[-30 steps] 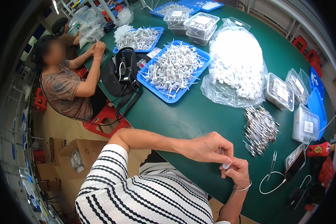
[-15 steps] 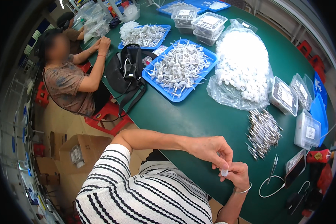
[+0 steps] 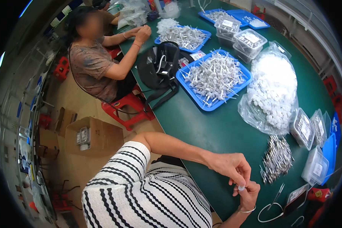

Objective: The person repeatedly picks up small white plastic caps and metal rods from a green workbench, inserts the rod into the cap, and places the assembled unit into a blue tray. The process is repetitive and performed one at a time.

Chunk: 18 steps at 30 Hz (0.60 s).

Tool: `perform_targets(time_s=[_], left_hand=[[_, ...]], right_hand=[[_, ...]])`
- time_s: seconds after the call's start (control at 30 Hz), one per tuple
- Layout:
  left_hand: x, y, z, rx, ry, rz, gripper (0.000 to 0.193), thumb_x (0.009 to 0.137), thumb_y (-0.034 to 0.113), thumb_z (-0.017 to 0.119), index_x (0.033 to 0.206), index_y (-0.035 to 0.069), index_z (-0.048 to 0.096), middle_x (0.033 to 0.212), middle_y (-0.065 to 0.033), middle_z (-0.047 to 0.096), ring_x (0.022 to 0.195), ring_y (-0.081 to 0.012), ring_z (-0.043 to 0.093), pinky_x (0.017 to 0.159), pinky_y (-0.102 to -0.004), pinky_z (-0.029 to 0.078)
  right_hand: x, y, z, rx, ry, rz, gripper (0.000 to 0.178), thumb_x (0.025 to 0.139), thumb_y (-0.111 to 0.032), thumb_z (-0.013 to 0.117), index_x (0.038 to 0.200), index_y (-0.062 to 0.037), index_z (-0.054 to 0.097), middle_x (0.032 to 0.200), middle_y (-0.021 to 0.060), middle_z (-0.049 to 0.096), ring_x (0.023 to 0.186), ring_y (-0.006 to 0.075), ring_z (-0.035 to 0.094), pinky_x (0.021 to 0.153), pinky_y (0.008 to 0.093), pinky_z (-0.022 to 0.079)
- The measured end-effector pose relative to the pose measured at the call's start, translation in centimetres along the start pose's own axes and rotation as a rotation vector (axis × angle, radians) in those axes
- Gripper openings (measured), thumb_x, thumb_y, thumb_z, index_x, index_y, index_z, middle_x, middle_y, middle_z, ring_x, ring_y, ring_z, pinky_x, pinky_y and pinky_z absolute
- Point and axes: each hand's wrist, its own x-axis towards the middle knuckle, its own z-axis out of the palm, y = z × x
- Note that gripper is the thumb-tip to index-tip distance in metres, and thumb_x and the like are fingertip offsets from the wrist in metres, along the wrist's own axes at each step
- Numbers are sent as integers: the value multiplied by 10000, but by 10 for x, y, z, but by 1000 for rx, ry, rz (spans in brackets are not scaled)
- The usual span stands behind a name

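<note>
Close to the table's near edge my two hands meet fingertip to fingertip. Between them shows a small whitish plastic cap [image 3: 241,187]. My left hand [image 3: 231,167] reaches in from the left and pinches the cap from above. Below it my right hand [image 3: 248,194], with a bangle at the wrist, has its fingers closed at the cap's lower side; anything else inside them is hidden. Just beyond my hands lies a heap of thin metal rods [image 3: 276,159]. A clear bag of white caps [image 3: 273,91] lies farther off, beside a blue tray [image 3: 207,106] piled with capped rods.
Clear plastic boxes [image 3: 250,41] stand at the back, others [image 3: 302,129] at the right. Tweezers [image 3: 276,195], a white cable [image 3: 260,216] and a phone [image 3: 295,201] lie at the near right. A black backpack [image 3: 157,66] sits near a seated co-worker [image 3: 98,64]. A cardboard box [image 3: 98,135] stands on the floor.
The whole view has shifted, so the table's things appear farther right and lower. My hands keep their pinch on the cap, in nearly the same pose.
</note>
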Motion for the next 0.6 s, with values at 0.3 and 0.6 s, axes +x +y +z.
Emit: perform_targets(time_s=[0.3, 0.6], left_hand=[[3, -8, 3, 405, 312, 173, 258, 791, 54, 725, 1040, 22, 664, 922, -56, 638, 792, -109, 610, 686, -236, 517], [11, -16, -1, 487, 284, 344, 256, 769, -6, 718, 1019, 23, 669, 923, -74, 626, 778, -130, 609, 684, -232, 504]], right_hand=[[10, 12, -3, 74, 152, -29, 87, 864, 14, 602, 919, 53, 658, 724, 65, 636, 615, 97, 593, 563, 219, 469], [10, 22, -5, 62, 147, -110, 84, 890, -24, 606, 905, 44, 654, 706, 53, 626, 609, 84, 580, 569, 208, 471]])
